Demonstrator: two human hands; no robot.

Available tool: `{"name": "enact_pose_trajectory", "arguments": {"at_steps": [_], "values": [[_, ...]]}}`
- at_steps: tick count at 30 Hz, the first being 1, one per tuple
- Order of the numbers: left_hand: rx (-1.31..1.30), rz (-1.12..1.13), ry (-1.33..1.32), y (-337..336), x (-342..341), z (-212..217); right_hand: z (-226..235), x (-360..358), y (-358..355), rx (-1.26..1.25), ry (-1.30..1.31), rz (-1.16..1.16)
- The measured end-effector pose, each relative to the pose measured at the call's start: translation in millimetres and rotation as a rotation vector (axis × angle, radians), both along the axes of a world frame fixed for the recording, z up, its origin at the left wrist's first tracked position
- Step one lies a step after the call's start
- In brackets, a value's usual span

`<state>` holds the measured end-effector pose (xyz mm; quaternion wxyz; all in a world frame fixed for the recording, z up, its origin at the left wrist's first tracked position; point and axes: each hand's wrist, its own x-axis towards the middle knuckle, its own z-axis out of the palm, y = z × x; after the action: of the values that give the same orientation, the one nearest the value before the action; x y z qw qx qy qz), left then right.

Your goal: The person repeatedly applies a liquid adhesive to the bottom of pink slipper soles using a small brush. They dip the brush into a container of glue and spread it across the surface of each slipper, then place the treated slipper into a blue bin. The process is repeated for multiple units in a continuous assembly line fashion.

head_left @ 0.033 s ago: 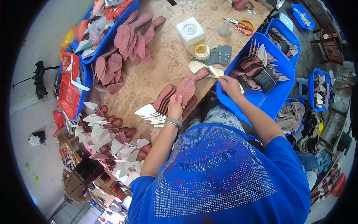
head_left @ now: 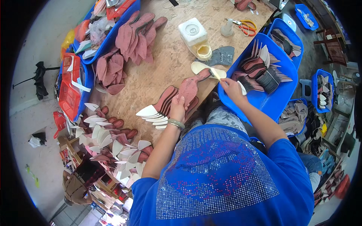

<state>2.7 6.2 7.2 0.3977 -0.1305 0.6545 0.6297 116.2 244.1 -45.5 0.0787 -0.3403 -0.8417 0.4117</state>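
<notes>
My left hand [head_left: 178,107] grips the near end of a reddish-brown sole piece [head_left: 189,87] at the wooden table's front edge. The piece lies on a fanned stack of similar pieces with white tips [head_left: 155,112]. My right hand [head_left: 230,87] pinches a thin pale brush [head_left: 215,74]. The brush tip rests on a cream sole piece [head_left: 199,67] just beyond the reddish one. The right hand hovers over the near left corner of a big blue bin [head_left: 264,101] that holds upright dark and reddish pieces.
A white glue container [head_left: 193,31], a small jar [head_left: 204,52], a grey rag [head_left: 222,56] and orange scissors [head_left: 247,26] sit on the table [head_left: 166,67]. Heaps of reddish pieces [head_left: 135,35] lie at the far left beside a red basket [head_left: 69,92]. Fanned white-tipped pieces [head_left: 113,145] cover a rack at left.
</notes>
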Motion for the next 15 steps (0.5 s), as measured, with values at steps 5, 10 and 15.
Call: {"name": "enact_pose_trajectory", "arguments": {"at_steps": [5, 10, 15], "values": [[-0.104, -0.087, 0.134, -2.2, -2.4, 20.0, 35.9, -3.5, -53.9, -0.306, 0.093, 0.050], [-0.244, -0.573, 0.439, 0.6, 6.9, 37.5, 63.0, -0.4, -43.9, -0.595, 0.129, 0.126], [-0.402, -0.462, 0.278, 8.7, 1.8, 38.1, 80.6, -28.8, 10.5, -0.607, 0.085, 0.003]]}}
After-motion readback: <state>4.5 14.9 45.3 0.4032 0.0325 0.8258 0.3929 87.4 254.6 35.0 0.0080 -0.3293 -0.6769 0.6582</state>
